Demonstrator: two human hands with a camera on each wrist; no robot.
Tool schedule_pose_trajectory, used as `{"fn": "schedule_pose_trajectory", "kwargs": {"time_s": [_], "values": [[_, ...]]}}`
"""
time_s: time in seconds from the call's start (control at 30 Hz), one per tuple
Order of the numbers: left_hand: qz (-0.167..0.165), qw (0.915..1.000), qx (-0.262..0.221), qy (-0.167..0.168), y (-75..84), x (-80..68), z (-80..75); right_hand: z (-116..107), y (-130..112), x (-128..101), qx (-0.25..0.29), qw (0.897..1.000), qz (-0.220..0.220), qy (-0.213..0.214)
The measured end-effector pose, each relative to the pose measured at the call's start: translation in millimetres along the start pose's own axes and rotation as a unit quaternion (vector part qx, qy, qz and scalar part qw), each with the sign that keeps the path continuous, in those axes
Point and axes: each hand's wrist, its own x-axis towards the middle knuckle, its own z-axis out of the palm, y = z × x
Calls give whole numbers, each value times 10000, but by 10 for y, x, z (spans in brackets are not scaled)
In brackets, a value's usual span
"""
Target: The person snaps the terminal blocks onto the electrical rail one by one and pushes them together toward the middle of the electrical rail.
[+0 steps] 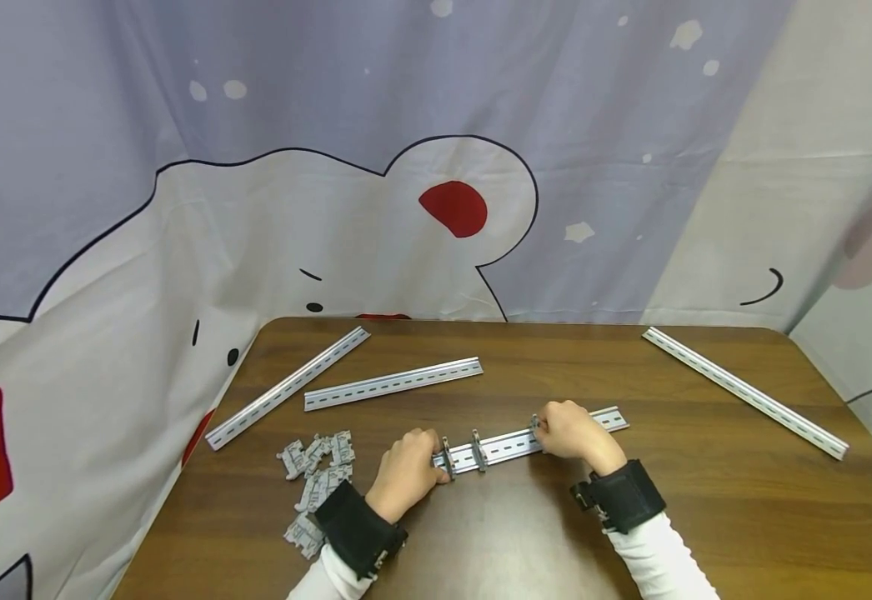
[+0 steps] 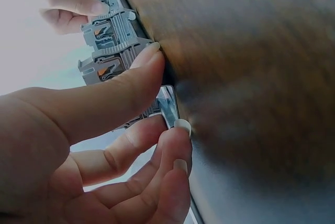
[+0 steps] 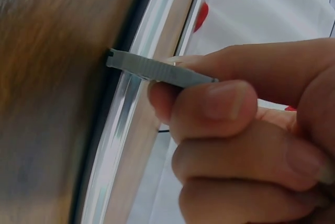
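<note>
Left hand (image 1: 406,468): one rail (image 1: 509,447) is gripped at its left end; right hand (image 1: 573,432): one clip (image 3: 152,68) is pinched; between, two clips (image 1: 478,451).

The rail (image 1: 507,447) looks glossy metal, the clips (image 3: 152,69) matt plastic, the tabletop (image 1: 766,517) wood.
</note>
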Motion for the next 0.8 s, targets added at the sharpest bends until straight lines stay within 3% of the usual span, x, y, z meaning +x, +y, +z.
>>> {"fn": "schedule_pose_trajectory", "kwargs": {"time_s": [0.17,0.33,0.43,0.57,0.8], "values": [[-32,10000,-8,-25,0,-3,-3,37,-33,12,-91,9999,-105,71],[-65,10000,14,-9,-9,2,12,38,-81,6,-190,9997,71,146],[-45,10000,-11,-43,-18,-5,25,42,-196,-65,-667,9951,403,606],[-11,10000,-20,-59,-26,-23,28,117,-513,-186,-1326,9756,767,1574],[13,10000,62,18,-11,-11,3,464,-946,-239,-1383,9685,346,2042]]}}
